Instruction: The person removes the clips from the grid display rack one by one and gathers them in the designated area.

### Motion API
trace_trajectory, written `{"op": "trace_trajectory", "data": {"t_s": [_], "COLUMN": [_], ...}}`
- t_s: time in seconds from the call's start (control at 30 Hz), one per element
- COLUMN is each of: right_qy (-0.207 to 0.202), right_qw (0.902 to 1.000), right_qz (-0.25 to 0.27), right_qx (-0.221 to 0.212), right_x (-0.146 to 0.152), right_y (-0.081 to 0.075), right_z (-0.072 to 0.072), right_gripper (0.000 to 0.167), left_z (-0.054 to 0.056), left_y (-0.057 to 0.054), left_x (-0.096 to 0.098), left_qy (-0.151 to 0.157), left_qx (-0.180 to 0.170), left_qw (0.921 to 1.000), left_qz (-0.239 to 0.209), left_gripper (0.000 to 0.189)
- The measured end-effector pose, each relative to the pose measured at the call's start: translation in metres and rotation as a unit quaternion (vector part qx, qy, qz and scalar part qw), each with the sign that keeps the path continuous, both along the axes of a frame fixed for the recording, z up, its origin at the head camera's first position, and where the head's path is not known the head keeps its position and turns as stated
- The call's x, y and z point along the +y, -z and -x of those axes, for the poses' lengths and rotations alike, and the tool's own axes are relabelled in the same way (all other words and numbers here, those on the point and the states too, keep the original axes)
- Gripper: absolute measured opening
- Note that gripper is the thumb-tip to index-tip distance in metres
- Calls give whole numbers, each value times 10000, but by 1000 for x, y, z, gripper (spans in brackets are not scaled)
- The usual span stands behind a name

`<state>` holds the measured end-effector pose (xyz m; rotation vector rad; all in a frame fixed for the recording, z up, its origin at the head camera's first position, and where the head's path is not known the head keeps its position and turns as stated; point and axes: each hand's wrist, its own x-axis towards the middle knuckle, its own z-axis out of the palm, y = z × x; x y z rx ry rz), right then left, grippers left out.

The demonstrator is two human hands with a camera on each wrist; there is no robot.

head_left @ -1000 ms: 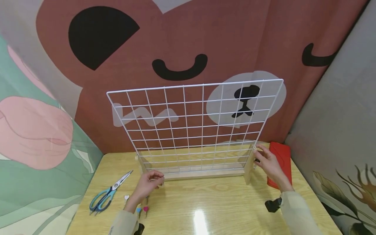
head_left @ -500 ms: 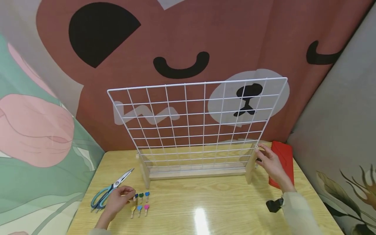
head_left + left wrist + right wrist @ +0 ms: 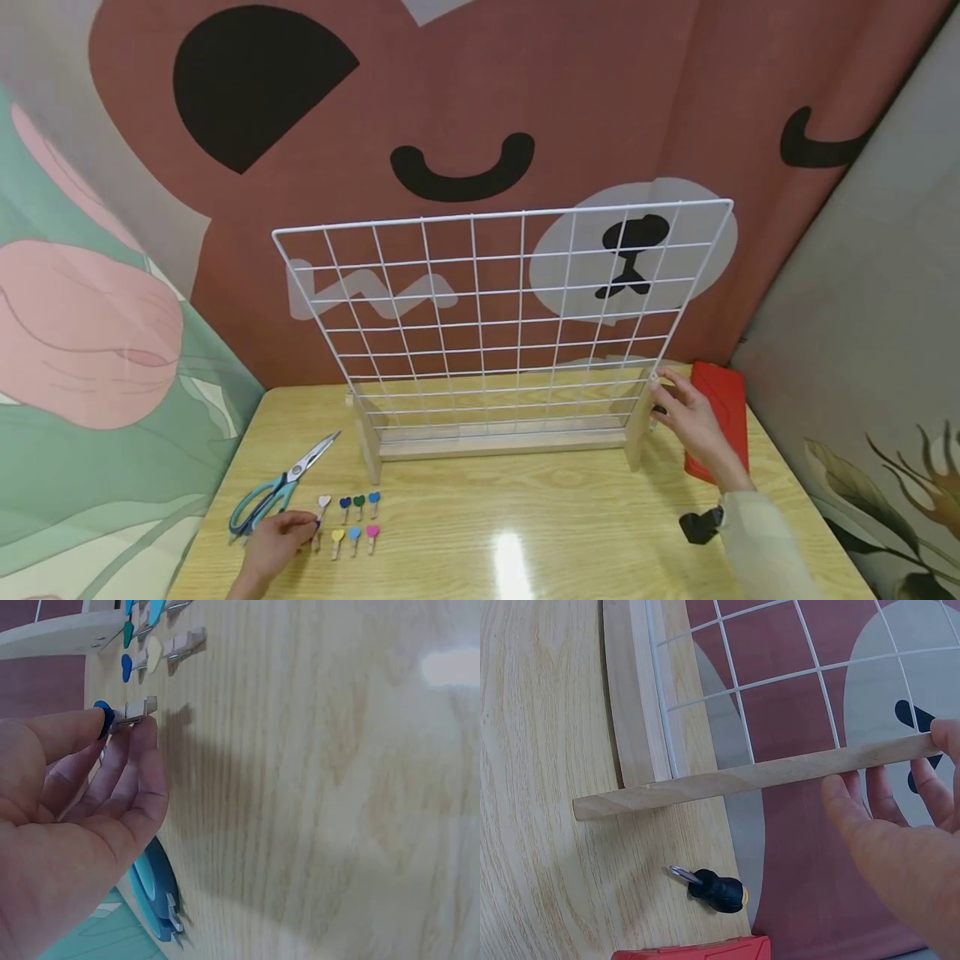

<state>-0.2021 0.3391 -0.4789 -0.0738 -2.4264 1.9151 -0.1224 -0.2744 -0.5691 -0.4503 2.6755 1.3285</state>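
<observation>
My left hand is low over the table's left side, its fingertips pinching a small wooden clothespin with a dark blue heart. More heart clothespins lie just right of it in two short rows, among them a yellow one, a pink one and a white one. My right hand grips the upper part of the wooden side support of a stand. Upright in that stand is a white wire grid, leaning over a wooden base bar.
Scissors with teal handles lie left of the clothespins. A red case is at the table's right edge. In the right wrist view a stubby black screwdriver lies beside the support. A printed curtain hangs behind.
My left hand has moved from beside the stand's left foot down and left, past the clothespins, uncovering them and the left foot. The right hand stays on the side support.
</observation>
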Motion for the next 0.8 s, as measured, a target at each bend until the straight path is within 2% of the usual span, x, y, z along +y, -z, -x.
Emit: {"op": "trace_trajectory", "data": {"t_s": [0.1,0.27,0.6,0.8], "right_qy": [-2,-28,-63,-108], "right_qw": [10000,10000,9999,9999], "right_qz": [14,66,46,18], "right_qx": [1,-12,-97,-69], "right_x": [1,1,0,1], "right_y": [0,-1,-2,-2], "right_z": [0,2,0,0], "right_gripper": [61,59,61,61], "left_z": [-1,-3,-6,-5], "left_y": [3,7,11,12], "left_x": [2,2,0,-3], "left_qy": [40,288,347,165], "left_qx": [26,115,145,21], "left_qw": [9999,9961,9949,9952], "left_qz": [165,824,934,960], "left_gripper": [17,12,12,17]}}
